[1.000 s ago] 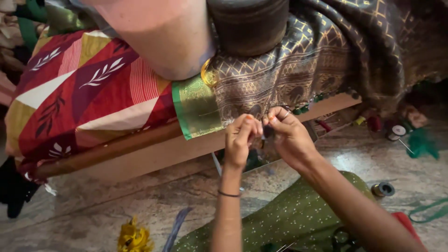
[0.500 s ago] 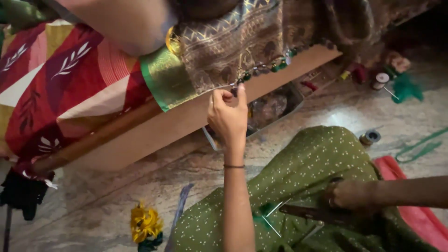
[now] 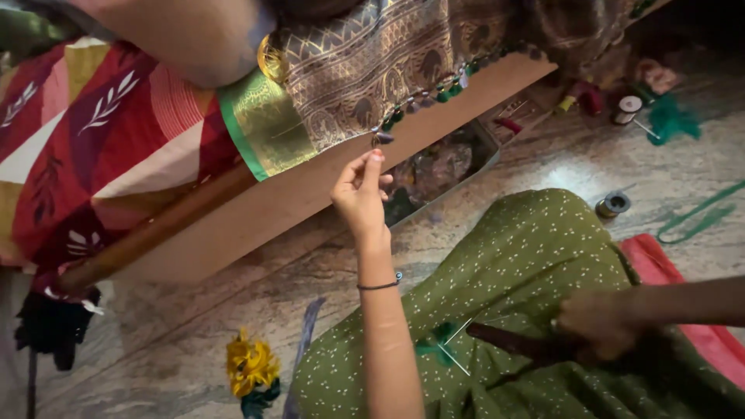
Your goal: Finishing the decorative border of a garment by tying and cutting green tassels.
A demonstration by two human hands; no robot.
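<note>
Left hand: our left hand (image 3: 361, 194) is up high. Its fingers (image 3: 371, 164) pinch a small dark tassel (image 3: 382, 139) at the edge of the cloth.
Tassel: it hangs from the hem of the brown and gold cloth (image 3: 372, 62), just above our fingertips. More small tassels (image 3: 434, 95) run in a row along the same hem, up and to the right.
Right hand: our right hand (image 3: 597, 326) lies low on our lap. It is closed around a dark thin tool (image 3: 504, 340). We cannot tell what kind of tool it is.
Lap: our green dotted dress (image 3: 528, 264) covers our lap. A bit of green thread (image 3: 434, 345) lies on it, just beside the tip of the tool.
Wrist: a thin dark band (image 3: 379, 285) goes around our left wrist.
Cloth: the cloth hangs over a wooden board (image 3: 310, 194). It has a green and gold border (image 3: 260, 128). A red sheet with leaf shapes (image 3: 85, 147) lies to the left of it.
Floor: a thread spool (image 3: 627, 109) stands far off to the right, near a green fluffy bit (image 3: 671, 120). A small round reel (image 3: 613, 205) sits close to our knee. A yellow bunch (image 3: 250, 365) lies low on the left. A red cloth (image 3: 683, 287) lies beside our right arm.
</note>
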